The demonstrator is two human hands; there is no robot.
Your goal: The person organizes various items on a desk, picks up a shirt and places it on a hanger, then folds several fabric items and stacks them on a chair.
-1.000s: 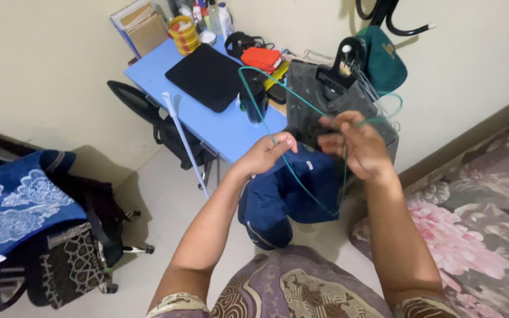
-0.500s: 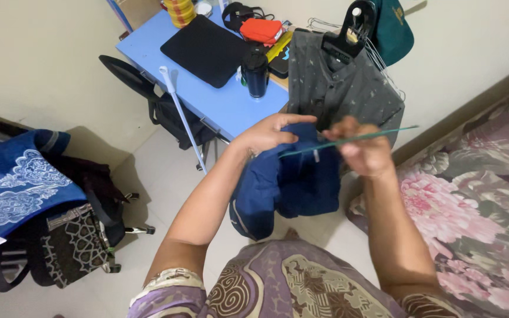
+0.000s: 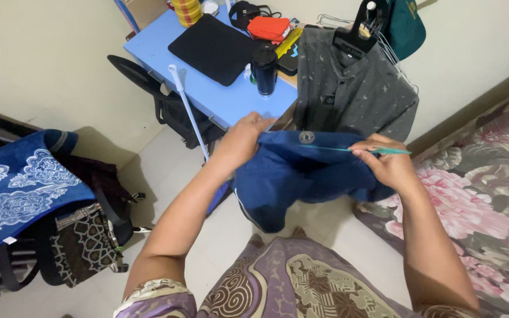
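The left hand [image 3: 240, 138] is gripping one end of a dark blue garment [image 3: 301, 174], while the right hand [image 3: 387, 165] is clutching the other end together with a thin green hanger [image 3: 378, 151], so the cloth is hanging stretched between the hands above the floor. Just behind it a grey shirt [image 3: 354, 94] is hanging on a black hanger [image 3: 357, 32], and a dark tumbler [image 3: 264, 69] is standing on the blue worktop [image 3: 166, 50] beside a black mat [image 3: 216, 47].
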